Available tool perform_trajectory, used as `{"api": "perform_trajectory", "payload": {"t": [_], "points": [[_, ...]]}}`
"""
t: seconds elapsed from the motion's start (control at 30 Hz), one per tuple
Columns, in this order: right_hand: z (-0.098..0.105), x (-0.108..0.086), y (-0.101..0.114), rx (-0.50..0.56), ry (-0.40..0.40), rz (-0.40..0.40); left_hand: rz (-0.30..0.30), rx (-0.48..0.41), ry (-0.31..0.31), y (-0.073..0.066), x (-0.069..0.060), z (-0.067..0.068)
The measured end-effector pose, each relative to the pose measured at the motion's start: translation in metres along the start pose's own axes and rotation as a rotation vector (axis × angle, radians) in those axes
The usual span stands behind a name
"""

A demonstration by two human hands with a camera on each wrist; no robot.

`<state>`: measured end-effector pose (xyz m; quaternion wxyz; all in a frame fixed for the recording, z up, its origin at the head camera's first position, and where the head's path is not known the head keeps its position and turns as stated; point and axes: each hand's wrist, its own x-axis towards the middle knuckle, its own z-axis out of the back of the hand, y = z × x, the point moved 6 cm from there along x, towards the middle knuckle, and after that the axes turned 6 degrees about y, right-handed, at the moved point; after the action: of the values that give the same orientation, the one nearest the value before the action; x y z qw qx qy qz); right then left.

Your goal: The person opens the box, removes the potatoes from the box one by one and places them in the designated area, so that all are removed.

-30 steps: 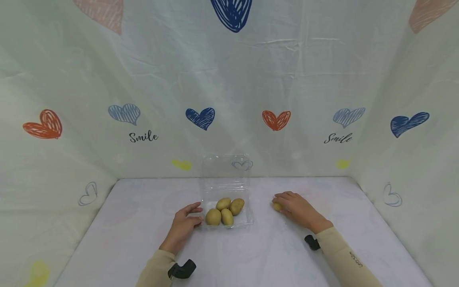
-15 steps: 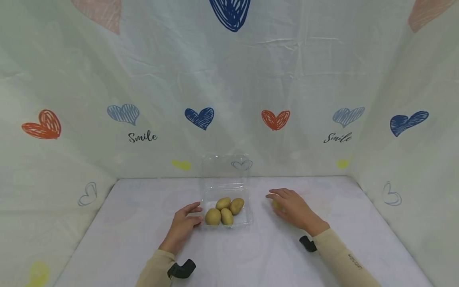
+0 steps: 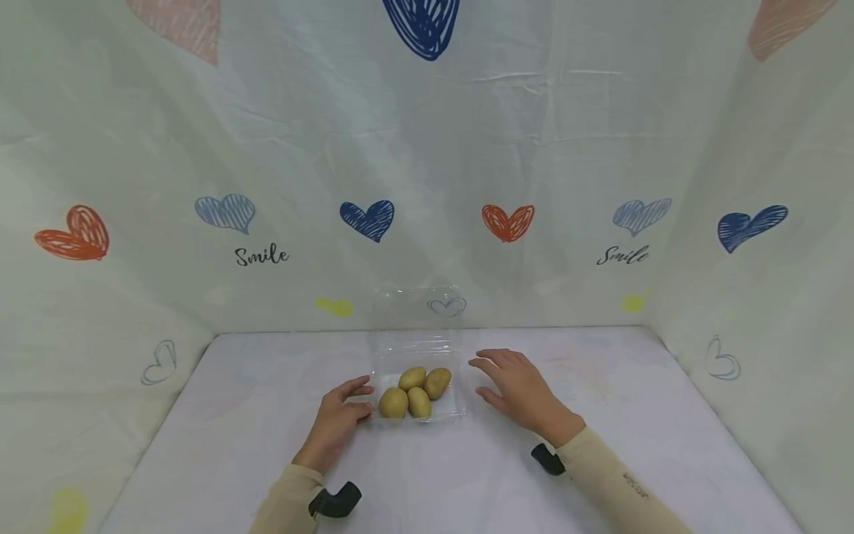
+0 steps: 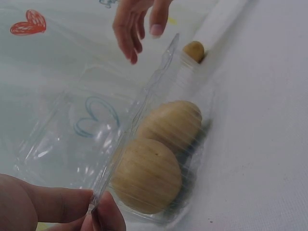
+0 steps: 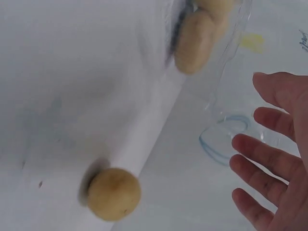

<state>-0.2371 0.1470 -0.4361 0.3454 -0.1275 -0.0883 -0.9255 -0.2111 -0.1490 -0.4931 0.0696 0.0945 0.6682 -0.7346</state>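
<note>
A clear plastic clamshell container (image 3: 443, 412) stands on the table with its clear lid (image 3: 414, 315) raised at the back. Several yellow-brown potatoes (image 3: 394, 403) lie inside it. My left hand (image 3: 336, 423) pinches the container's left rim between thumb and fingers, as the left wrist view shows up close. Right of the container, my right hand (image 3: 523, 389) hovers with its fingers spread and relaxed, holding nothing. A loose potato (image 5: 114, 194) lies on the table apart from that hand in the right wrist view; in the head view it is hidden, seemingly behind the hand.
A white cloth covers the table (image 3: 267, 386). Behind it and along both sides hangs a pale curtain (image 3: 427, 148) printed with hearts and the word Smile. A dark device (image 3: 336, 500) sits at the left wrist, and another dark device (image 3: 548, 460) at the right.
My right hand has moved left toward the container, off the loose potato its fingers lay over, and its fingers have spread. The left hand and the potatoes in the container stay put.
</note>
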Motion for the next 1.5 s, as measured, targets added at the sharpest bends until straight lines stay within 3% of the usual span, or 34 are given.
{"api": "perform_trajectory", "payload": {"t": [0.5, 0.83, 1.5], "points": [[-0.012, 0.025, 0.037, -0.012, 0.037, 0.018, 0.013, -0.014, -0.003, 0.003, -0.004, 0.002], [-0.02, 0.036, 0.051, -0.121, 0.036, 0.033, 0.003, -0.031, -0.001, 0.005, -0.003, 0.002], [-0.033, 0.045, 0.052, -0.208, 0.097, -0.022, -0.011, -0.023, 0.005, 0.001, -0.001, -0.001]]}}
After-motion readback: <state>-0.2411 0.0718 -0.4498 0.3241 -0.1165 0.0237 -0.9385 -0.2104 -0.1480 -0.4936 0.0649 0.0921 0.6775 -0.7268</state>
